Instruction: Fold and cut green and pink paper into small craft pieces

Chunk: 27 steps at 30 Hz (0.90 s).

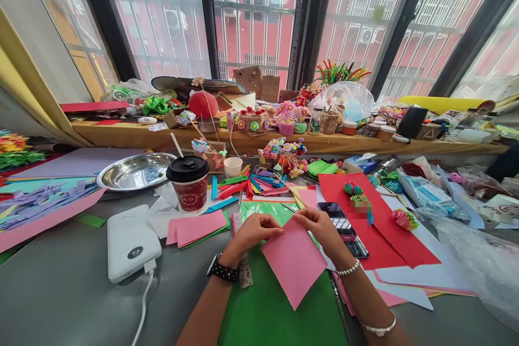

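Observation:
A square sheet of pink paper [295, 265] is held up by both hands, one corner pointing down toward me. My left hand [255, 231] pinches its left edge between thumb and fingers. At the top corner, my right hand [318, 225] grips the sheet the same way. Beneath the paper lies a shiny green folder [279, 316]. A patterned strip [245, 270] sticks out under my left wrist. Close to my right hand rests a dark phone [344, 230] on red paper [383, 238].
A white power bank [133, 243] with a cable lies left, near a lidded paper cup [188, 186] with a straw. Pink paper pieces [200, 228] sit beside the cup. Behind are a metal tray [135, 171], coloured strips [259, 184] and a crowded window ledge [170, 138]. Plastic bags [474, 254] lie right.

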Available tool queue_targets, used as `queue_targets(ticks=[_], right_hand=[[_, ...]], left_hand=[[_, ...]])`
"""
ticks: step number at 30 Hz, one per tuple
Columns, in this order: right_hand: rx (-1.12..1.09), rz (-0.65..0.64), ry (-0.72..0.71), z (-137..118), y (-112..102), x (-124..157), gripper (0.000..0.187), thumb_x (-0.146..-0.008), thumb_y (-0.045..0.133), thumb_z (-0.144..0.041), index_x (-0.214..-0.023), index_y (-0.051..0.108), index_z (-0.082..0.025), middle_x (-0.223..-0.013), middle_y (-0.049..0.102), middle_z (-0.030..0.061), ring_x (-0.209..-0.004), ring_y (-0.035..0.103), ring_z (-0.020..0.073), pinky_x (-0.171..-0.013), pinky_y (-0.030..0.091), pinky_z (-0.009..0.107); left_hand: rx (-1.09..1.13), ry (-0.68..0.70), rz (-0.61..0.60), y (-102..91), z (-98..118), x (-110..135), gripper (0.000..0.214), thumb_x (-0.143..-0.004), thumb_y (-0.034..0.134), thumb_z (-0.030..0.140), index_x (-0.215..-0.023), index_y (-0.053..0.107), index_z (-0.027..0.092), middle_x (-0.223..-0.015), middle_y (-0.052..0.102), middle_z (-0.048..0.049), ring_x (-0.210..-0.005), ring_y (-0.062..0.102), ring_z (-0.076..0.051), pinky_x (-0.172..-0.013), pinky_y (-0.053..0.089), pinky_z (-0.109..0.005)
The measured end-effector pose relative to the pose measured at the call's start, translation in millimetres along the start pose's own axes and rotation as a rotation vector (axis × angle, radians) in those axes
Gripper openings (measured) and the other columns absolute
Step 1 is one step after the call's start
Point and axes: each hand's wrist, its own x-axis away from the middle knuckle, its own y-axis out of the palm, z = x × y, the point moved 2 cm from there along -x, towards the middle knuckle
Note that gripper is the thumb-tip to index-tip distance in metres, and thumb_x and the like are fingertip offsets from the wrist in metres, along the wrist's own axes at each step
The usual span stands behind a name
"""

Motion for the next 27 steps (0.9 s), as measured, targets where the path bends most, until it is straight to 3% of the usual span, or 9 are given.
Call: queue_targets(ticks=[5,13,17,27], right_hand=[[0.054,-0.077,-0.016,-1.8,5.9,1.7,0.024,-0.065,0.056,-0.036,-0.065,0.060,-0.013,-0.059,0.053,-0.0004,-0.056,0.043,0.0098,-0.049,0.031,0.021],[0.095,-0.172,0.034,7.1,4.5,0.3,0.026,-0.064,0.057,-0.038,-0.059,0.060,-0.012,-0.052,0.049,-0.0025,-0.049,0.038,0.0076,-0.044,0.026,0.020],[0.139,-0.180,0.010,4.8,6.7,1.6,0.024,-0.064,0.057,-0.036,-0.059,0.060,-0.013,-0.055,0.053,-0.0009,-0.051,0.042,0.0092,-0.046,0.030,0.020],[0.201,-0.149,0.018,5.5,5.2,2.6,0.023,-0.064,0.057,-0.036,-0.062,0.063,-0.013,-0.058,0.058,0.0015,-0.052,0.047,0.0110,-0.045,0.030,0.020]], left_hand=[[0.017,-0.046,-0.068,4.5,0.1,1.8,0.026,-0.056,0.063,0.036,-0.064,0.060,0.012,-0.056,0.053,0.0020,-0.052,0.045,-0.008,-0.049,0.034,-0.019],[-0.008,0.001,0.007,-2.4,-0.7,6.0,0.026,-0.057,0.062,0.038,-0.058,0.057,0.013,-0.052,0.049,0.0030,-0.049,0.043,-0.007,-0.047,0.032,-0.019],[-0.035,0.017,-0.020,0.4,2.3,7.3,0.026,-0.059,0.061,0.039,-0.062,0.059,0.013,-0.055,0.051,0.0020,-0.052,0.044,-0.008,-0.049,0.033,-0.019],[-0.051,0.055,0.105,-0.5,4.7,6.0,0.026,-0.058,0.061,0.038,-0.060,0.057,0.012,-0.056,0.051,0.0018,-0.053,0.044,-0.009,-0.050,0.034,-0.020]])
